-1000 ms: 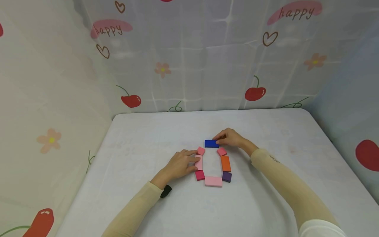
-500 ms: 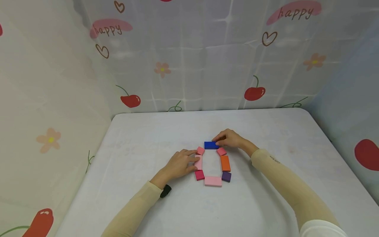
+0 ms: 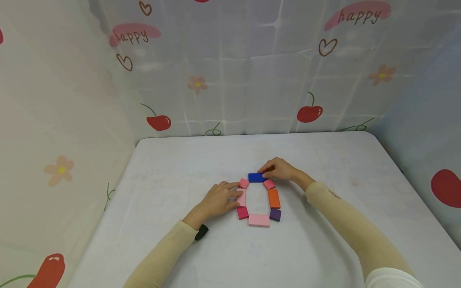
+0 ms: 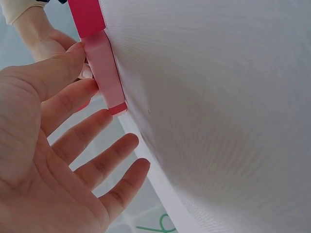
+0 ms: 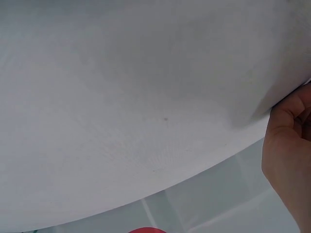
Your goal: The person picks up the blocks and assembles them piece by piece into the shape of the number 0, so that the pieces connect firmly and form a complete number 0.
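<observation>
At the far end of a ring of flat blocks lies a blue block [image 3: 256, 177]. My right hand [image 3: 279, 169] pinches its right end between thumb and fingers. On the ring's left side my left hand [image 3: 218, 199] has its fingers fairly straight and spread, with fingertips at the outer edge of a light pink block [image 4: 104, 73] and at a small pink block [image 3: 243, 183]. A crimson block [image 4: 88, 17] adjoins the light pink one. Another small pink block [image 3: 269, 184] sits just below the blue block's right end. The right wrist view shows only my hand's edge, the blue block hidden.
An orange block [image 3: 274, 199] and a purple block [image 3: 275, 215] form the ring's right side. A long light pink block [image 3: 259, 220] closes its near end. The white table [image 3: 173, 160] ends at a printed curtain [image 3: 248, 92] behind.
My right hand has slid the blue block a little toward me, up to the small pink blocks. My left hand has stayed in place.
</observation>
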The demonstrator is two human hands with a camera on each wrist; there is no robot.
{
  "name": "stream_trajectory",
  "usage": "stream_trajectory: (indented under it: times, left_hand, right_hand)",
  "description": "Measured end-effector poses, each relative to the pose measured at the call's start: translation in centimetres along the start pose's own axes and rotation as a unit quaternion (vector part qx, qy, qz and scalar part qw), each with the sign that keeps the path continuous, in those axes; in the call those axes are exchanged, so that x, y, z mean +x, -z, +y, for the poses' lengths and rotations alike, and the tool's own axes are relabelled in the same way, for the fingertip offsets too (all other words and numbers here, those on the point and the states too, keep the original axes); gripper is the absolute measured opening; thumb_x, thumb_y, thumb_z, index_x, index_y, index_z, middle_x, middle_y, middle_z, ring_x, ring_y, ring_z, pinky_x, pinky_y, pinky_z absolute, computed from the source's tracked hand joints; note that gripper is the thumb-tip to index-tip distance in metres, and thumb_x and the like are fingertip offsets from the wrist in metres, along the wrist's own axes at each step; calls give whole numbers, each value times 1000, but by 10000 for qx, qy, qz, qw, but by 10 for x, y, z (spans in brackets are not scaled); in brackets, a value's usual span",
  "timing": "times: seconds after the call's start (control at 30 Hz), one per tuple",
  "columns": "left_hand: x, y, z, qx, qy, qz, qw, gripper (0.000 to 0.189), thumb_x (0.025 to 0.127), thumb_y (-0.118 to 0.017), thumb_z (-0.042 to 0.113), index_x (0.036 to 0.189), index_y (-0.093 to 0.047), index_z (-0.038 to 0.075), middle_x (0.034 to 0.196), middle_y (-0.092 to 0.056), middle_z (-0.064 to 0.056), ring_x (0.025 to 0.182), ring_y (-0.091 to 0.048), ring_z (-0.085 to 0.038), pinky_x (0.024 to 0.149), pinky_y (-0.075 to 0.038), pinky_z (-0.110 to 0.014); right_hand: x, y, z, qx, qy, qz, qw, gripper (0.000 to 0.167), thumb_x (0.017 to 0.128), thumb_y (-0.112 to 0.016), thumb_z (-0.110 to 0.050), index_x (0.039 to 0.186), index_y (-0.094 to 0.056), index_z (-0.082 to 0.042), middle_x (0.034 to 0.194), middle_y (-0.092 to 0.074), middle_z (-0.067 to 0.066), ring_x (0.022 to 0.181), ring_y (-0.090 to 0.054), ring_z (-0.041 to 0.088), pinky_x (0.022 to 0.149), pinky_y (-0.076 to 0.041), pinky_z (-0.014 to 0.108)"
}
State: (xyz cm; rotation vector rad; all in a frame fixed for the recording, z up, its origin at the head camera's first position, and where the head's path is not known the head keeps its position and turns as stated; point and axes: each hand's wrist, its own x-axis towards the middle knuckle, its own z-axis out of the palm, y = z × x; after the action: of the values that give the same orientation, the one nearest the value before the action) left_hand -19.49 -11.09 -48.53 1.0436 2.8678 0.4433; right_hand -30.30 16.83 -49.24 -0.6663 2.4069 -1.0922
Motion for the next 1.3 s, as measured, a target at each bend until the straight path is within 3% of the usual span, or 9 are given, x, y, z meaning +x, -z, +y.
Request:
stream_trajectory:
  times: [0.9,1.0,1.17,1.3]
  left_hand:
    - [1,-2,-1,37,-13,39,10000,41,91,-69,34,128,-67,19,141,-56,-6,123,-55,-29,92,-48,-45]
    - [2,-1,0,58,-23,45,10000,41,91,-69,35,128,-67,19,142,-56,-6,123,-55,-28,92,-48,-44]
    - [2,2,0,-1,108,62,9999,41,90,-69,36,128,-67,20,144,-54,-5,126,-53,-27,95,-47,-45]
    - [-3,6,-4,-52,414,299,9987,45,91,-68,36,132,-63,19,147,-51,-5,131,-50,-26,97,-46,-44]
  right_hand:
    - [-1,-2,-1,-20,-62,26,10000,26,92,-67,-13,116,-72,-6,115,-69,13,105,-60,24,97,-50,44]
    - [-2,-1,0,-92,-143,55,9998,29,93,-66,-14,121,-70,-6,117,-68,12,104,-59,24,94,-51,40]
    - [-6,5,1,-99,-341,227,9991,35,95,-63,-18,129,-64,-7,118,-67,12,94,-58,21,78,-51,27]
    - [-23,14,-5,-301,-275,674,9969,38,96,-61,-20,130,-62,-5,117,-66,15,95,-59,25,76,-52,30]
